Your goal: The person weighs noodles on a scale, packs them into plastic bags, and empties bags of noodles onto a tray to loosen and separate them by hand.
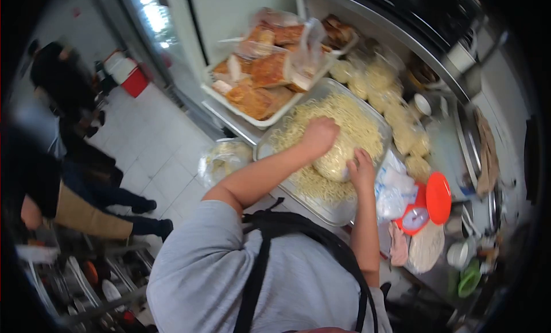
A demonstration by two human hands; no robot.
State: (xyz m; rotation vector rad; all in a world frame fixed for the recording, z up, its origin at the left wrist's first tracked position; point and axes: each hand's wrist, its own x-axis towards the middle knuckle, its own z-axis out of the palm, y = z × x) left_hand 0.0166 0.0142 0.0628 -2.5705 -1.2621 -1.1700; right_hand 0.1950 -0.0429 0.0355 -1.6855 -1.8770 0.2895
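A wide metal tray (265, 147) holds a heap of loose pale noodles (361, 117). On the heap lies a clear plastic bag of noodles (334, 162), between my two hands. My left hand (320, 138) is closed at the bag's upper left edge, with its fingertips hidden from view. At the bag's right edge, my right hand (361, 169) has bent fingers gripping the plastic. Several filled bags of noodles (396, 116) lie in a row along the tray's far right side.
A white tray of browned bread pieces (264, 124) stands behind the noodle tray. To the right are a red kitchen scale (414, 218), plastic bags (395, 186) and a green basket (469, 277). Another bag (224, 161) sits at left. People (63, 74) are on the left.
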